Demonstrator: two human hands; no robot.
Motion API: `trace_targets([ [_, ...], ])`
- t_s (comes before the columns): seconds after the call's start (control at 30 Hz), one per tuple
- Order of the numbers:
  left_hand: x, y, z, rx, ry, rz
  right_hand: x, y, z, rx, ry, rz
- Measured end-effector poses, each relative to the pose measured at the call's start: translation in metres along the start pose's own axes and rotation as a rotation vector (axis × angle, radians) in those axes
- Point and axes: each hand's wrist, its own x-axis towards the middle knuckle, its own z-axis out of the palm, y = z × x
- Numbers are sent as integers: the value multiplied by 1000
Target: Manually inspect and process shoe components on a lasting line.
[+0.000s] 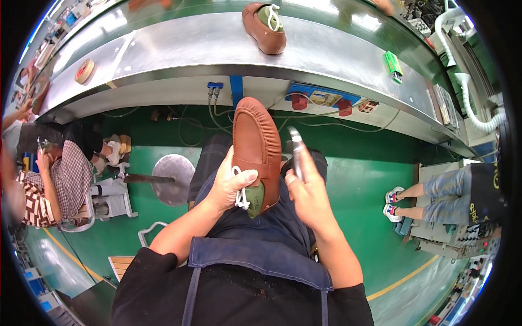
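My left hand (pixel 229 182) is closed round the heel end of a brown leather moccasin (pixel 252 133). The shoe is held above my lap with its toe pointing away from me and its gathered upper facing up. A green insert (pixel 253 200) fills its opening, and a white cord (pixel 239 190) hangs out under my thumb. Just right of the shoe, my right hand (pixel 309 190) grips a slim, shiny metal tool (pixel 295 142). Motion blurs the tool and its lower part is inside my fingers, so its kind cannot be made out. The tool appears apart from the shoe.
Ahead runs a metal bench (pixel 179 46) carrying another brown moccasin (pixel 270 39), a tape roll (pixel 84 71) and a green box (pixel 393 66). Sockets with cables (pixel 326 99) sit below its edge. A seated person (pixel 70 174) works at left; another person (pixel 448 195) stands at right.
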Motion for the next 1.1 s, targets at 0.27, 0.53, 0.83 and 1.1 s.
trace_targets([
  [0.27,1,4,0,168,45,74,-2,-7,-5,2,-88,138],
  [0.53,29,10,22,219,46,114,-20,35,-6,-301,169,-14],
  [0.83,112,27,53,57,18,12,-3,31,-8,39,105,-31],
  [1.1,184,39,87,282,-132,142,106,-10,-43,-46,408,-225],
])
